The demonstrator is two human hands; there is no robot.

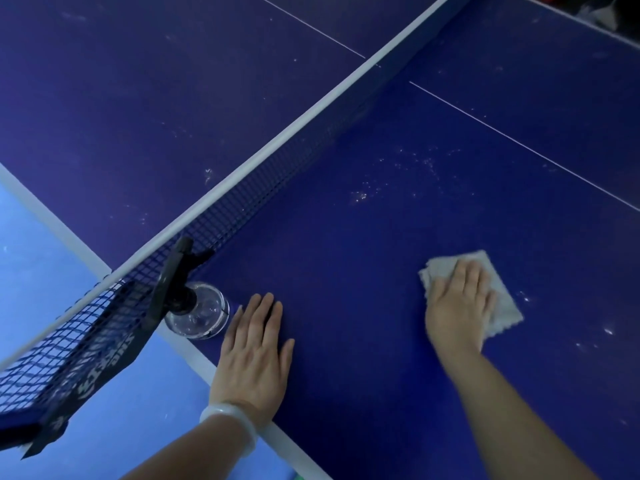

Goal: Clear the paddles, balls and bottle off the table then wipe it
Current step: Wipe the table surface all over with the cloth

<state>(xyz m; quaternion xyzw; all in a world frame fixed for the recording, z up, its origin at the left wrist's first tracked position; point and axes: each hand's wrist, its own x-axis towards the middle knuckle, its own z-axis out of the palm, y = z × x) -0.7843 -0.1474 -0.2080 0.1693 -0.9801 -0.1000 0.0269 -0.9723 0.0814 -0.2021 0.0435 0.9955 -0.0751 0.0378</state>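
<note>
Right hand (459, 306) lies palm-down with fingers straight and together, pressing flat on a grey cloth (498, 292), which lies folded on the blue table (346, 271), well in from the near side edge; the cloth's corners stick out past the fingertips and on the thumb's far side. Left hand (254, 344) also flat, fingers straight and spread slightly, resting on the table right at the near side edge, holding nothing; a pale bangle (230, 424) sits on that wrist. Just beside the left fingertips, at the same edge by the net post, stands a clear bottle (204, 315), seen from above, upright, black cap under the net clamp (169, 292) in this view; whether they touch cannot be told. Net (263, 188) with white top band runs diagonally across the table from that clamp. White specks and smears dot the surface beyond the cloth, toward the thin white centre line (519, 143). Light blue floor (41, 271) shows past the table edge.
</note>
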